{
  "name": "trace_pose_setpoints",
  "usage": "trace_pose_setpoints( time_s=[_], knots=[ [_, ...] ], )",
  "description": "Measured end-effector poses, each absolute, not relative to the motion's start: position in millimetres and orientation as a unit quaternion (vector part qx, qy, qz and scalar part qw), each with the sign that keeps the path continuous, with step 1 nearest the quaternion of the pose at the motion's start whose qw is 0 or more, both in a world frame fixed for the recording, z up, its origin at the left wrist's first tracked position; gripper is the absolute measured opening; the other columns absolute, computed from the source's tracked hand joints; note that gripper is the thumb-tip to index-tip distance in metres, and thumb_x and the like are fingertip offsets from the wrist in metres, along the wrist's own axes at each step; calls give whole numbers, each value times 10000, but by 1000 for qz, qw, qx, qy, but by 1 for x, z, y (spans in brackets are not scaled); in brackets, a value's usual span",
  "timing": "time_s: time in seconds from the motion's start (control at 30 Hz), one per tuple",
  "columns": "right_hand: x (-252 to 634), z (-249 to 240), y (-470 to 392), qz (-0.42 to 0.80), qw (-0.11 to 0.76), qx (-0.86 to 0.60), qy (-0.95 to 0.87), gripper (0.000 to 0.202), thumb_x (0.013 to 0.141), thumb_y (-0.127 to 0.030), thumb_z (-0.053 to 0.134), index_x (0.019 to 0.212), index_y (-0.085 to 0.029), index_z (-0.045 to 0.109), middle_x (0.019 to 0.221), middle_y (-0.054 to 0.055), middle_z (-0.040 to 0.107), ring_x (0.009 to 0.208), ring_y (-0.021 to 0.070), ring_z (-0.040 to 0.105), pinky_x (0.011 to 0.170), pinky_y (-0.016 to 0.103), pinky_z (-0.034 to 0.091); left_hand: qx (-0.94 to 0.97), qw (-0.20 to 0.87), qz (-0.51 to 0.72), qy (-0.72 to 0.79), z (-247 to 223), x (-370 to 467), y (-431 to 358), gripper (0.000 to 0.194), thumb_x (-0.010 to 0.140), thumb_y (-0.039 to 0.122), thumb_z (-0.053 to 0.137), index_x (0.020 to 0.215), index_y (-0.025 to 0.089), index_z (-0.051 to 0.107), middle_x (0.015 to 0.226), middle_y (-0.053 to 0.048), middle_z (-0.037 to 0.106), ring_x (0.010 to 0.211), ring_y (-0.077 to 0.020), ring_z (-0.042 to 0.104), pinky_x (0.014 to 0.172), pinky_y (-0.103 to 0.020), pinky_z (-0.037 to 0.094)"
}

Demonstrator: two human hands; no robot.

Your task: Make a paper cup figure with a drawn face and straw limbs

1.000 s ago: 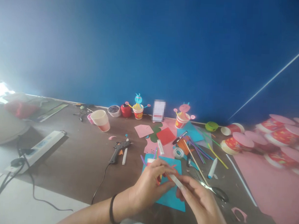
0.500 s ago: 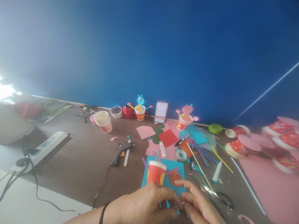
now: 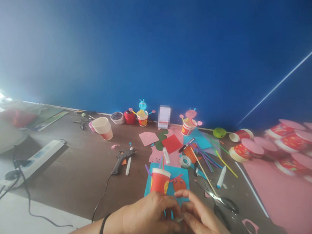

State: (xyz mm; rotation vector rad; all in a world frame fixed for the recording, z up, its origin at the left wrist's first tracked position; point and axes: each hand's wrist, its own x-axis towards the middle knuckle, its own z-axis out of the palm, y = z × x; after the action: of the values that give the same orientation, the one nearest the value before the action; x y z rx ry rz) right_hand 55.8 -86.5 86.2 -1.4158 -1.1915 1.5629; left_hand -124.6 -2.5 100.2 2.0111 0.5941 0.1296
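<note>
My left hand [image 3: 149, 215], with a black band at its wrist, is at the bottom centre with its fingers pinched. Facing it, my right hand [image 3: 202, 219] has its fingertips closed against the left ones. A small pale piece [image 3: 178, 220] shows between the fingertips, too blurred to name. Just beyond the hands a red paper cup [image 3: 159, 182] stands upright on a blue sheet [image 3: 147, 186], with coloured strips rising from it. Beside the cup lies an orange round paper face [image 3: 179, 184], partly hidden by my right hand.
To the left lie a glue gun [image 3: 121, 161] and a power strip [image 3: 39, 160]. Scissors [image 3: 221, 200], a marker [image 3: 221, 177] and a tape roll [image 3: 185, 161] lie to the right. Decorated cups [image 3: 188, 128] stand near the blue wall. Pink-topped cups [image 3: 247, 149] crowd the far right.
The view has shifted slightly, so the table's things appear further left. Both hands stay together with fingertips meeting; the pale piece between them shows a little more.
</note>
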Motion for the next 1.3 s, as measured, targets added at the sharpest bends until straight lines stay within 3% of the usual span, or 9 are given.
trace_pose_setpoints(
  time_s=[0.27,0.43,0.57,0.67,0.77,0.87,0.93,1.03,1.3],
  knots=[
    [57,95,-90,610,328,-566,-447,321,827,-271,495,1139,-322,548,711,-29,606,695,162,580,659,267,466,816,539,41,204,95,-121,0,170,746,113,558,876,186,639,725,15,625,570,-84,504,520,-172,380],
    [64,76,-92,629,300,-562,-446,311,865,-344,477,1165,-283,532,681,-30,569,648,145,541,615,257,438,816,541,28,204,79,-119,-3,153,781,127,536,893,192,616,731,18,615,582,-82,518,534,-165,400],
    [69,56,-94,647,352,-523,-429,335,857,-416,518,1150,-251,522,664,-33,554,609,122,499,545,215,376,856,478,73,181,73,-113,-4,90,806,135,517,860,179,574,790,-7,600,692,-115,554,631,-197,456],
    [71,49,-93,655,397,-493,-412,355,839,-473,553,1102,-237,522,737,-27,548,519,70,390,445,174,273,882,430,141,133,70,-108,-5,72,843,133,468,861,166,529,918,-60,596,881,-156,566,765,-241,472],
    [72,47,-92,669,400,-476,-407,398,836,-554,522,1049,-217,528,768,-34,502,466,37,296,416,167,239,904,390,142,102,66,-106,-9,102,869,134,405,875,172,500,900,-61,603,823,-146,569,722,-228,474],
    [74,44,-94,664,377,-485,-426,485,807,-640,491,1005,-201,542,763,-20,522,527,78,432,502,200,377,927,336,132,106,64,-105,-14,113,875,148,378,875,176,488,838,-50,598,714,-136,548,625,-211,454],
    [73,39,-99,607,394,-524,-449,474,805,-625,504,1003,-197,560,872,30,585,754,166,567,705,285,472,931,318,127,126,66,-105,-18,117,872,139,371,858,175,481,814,-48,585,678,-135,533,588,-210,438],
    [68,33,-111,509,442,-575,-463,375,831,-516,536,1059,-220,569,1134,78,584,1129,248,510,997,387,369,924,332,104,161,69,-104,-23,119,845,88,383,817,174,461,791,-39,564,635,-125,517,554,-202,425],
    [61,23,-132,459,445,-566,-520,467,771,-356,637,1199,-253,483,1189,74,591,1133,270,543,977,388,419,905,368,141,163,66,-98,-33,130,811,46,412,824,171,443,829,-50,565,687,-126,550,600,-197,452]
  ],
)
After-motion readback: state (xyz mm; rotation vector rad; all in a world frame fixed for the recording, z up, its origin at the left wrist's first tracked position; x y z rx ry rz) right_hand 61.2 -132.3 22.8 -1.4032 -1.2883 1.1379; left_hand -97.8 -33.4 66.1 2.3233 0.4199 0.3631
